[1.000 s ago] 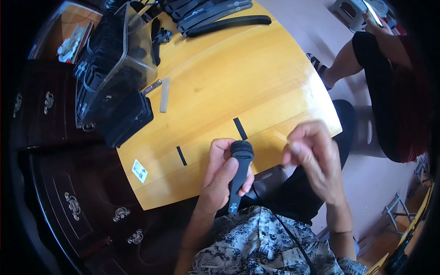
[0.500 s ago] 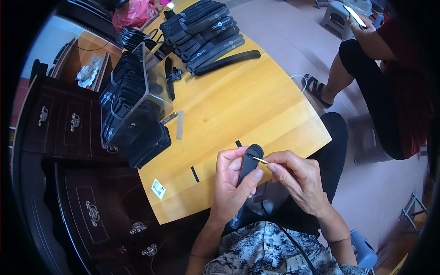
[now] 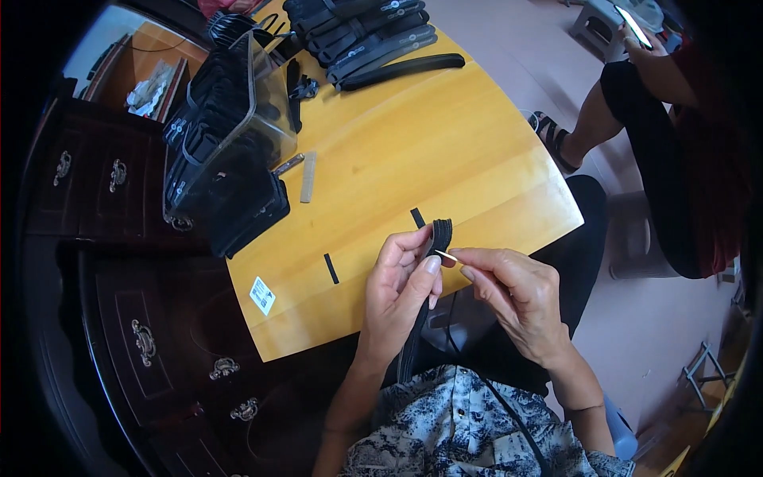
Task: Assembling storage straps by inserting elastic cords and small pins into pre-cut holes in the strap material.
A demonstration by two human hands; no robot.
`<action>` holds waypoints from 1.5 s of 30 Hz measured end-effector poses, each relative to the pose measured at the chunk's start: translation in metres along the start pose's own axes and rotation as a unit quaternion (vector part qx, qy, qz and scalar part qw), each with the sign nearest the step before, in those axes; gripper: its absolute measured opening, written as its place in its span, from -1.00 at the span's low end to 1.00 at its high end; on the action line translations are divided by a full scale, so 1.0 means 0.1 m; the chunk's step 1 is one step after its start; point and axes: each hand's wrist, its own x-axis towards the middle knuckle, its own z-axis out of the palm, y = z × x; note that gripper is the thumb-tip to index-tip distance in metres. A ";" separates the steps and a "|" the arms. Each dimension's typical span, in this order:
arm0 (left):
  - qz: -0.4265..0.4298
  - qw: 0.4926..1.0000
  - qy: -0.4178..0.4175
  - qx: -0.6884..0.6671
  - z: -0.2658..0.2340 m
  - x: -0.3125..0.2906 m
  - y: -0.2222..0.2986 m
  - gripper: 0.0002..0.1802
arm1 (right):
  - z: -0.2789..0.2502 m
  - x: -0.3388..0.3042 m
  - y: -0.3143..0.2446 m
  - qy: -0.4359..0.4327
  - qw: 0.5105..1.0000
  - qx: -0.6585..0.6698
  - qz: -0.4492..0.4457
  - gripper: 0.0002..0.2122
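My left hand (image 3: 391, 290) grips a black padded strap (image 3: 442, 232) above the near edge of the table. The strap's top end bends over in a loop above my fingers, and its lower length hangs down toward my lap. Between the thumb and fingers of my right hand (image 3: 520, 298) is a thin pale stick (image 3: 447, 255). Its tip meets the strap beside my left thumb; whether it goes into the strap is hidden. Two short black strips, one nearer (image 3: 331, 269) and one farther (image 3: 417, 218), lie on the table beyond my left hand.
The yellow wooden table (image 3: 397, 151) carries a clear bin (image 3: 262, 127) packed with black straps. Stacked strap bundles (image 3: 362, 36) lie at the back. A knife (image 3: 288, 164), a flat grey-tan strip (image 3: 308, 176) and a white label (image 3: 261, 296) lie leftward. Another person's hand holds a phone (image 3: 633, 28).
The strap has turned in my left hand, so its edge and folded end now show instead of its flat face. The stick stays at it. The whole view has shifted slightly.
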 end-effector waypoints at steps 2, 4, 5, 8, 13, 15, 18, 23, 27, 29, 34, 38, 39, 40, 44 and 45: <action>-0.009 1.000 0.009 -0.004 0.00 0.00 -0.01 -0.65 | 0.00 0.00 0.02 -0.010 1.000 -0.019 -0.001 -0.82; 0.003 1.000 0.013 0.002 -0.01 0.00 -0.03 -0.69 | 0.01 0.00 0.02 -0.020 0.999 -0.038 -0.002 -0.79; 0.002 1.000 0.015 0.001 -0.01 0.00 -0.04 -0.69 | 0.02 0.00 0.01 -0.019 0.999 -0.042 -0.001 -0.79; -0.004 1.000 0.029 -0.009 -0.03 0.01 -0.06 -0.71 | 0.05 0.00 0.01 -0.020 0.999 -0.039 0.007 -0.78; 0.023 0.999 0.041 0.019 -0.05 0.03 -0.11 -0.70 | 0.09 0.00 -0.01 -0.024 0.998 -0.047 0.023 -0.78; 0.039 0.997 0.051 0.042 -0.05 0.05 -0.16 -0.69 | 0.11 -0.01 0.00 -0.016 0.996 -0.086 0.011 -0.76; 0.100 0.973 0.093 0.184 -0.06 0.07 -0.24 -0.70 | 0.14 0.00 -0.01 0.002 0.987 -0.158 -0.028 -0.76; 0.166 0.928 0.142 0.303 -0.09 0.05 -0.36 -0.69 | 0.20 0.01 0.09 0.021 0.988 -0.153 -0.030 -0.79; 0.144 0.946 0.137 0.255 -0.07 0.06 -0.36 -0.67 | 0.25 -0.01 0.14 0.053 0.989 -0.133 -0.045 -0.82; 0.231 0.859 0.154 0.430 -0.05 0.06 -0.35 -0.63 | 0.28 -0.01 0.14 0.061 0.988 -0.138 -0.042 -0.84; 0.304 0.778 0.143 0.531 0.02 0.06 -0.26 -0.68 | 0.27 0.00 0.19 0.074 0.980 -0.170 -0.067 -0.86; 0.320 0.766 0.106 0.547 0.02 0.05 -0.22 -0.70 | 0.18 0.01 0.22 0.060 0.975 -0.200 -0.075 -0.85; 0.320 0.766 0.105 0.547 0.02 0.06 -0.21 -0.70 | 0.16 0.02 0.22 0.058 0.975 -0.200 -0.076 -0.85; 0.326 0.767 0.101 0.543 0.01 0.07 -0.20 -0.73 | 0.16 0.04 0.22 0.059 0.975 -0.201 -0.076 -0.85; 0.286 0.828 0.091 0.473 -0.07 0.09 -0.23 -0.74 | 0.10 0.12 0.14 0.052 0.977 -0.197 -0.060 -0.86; 0.286 0.829 0.090 0.473 -0.08 0.10 -0.25 -0.74 | 0.08 0.13 0.11 0.031 0.972 -0.227 -0.060 -0.86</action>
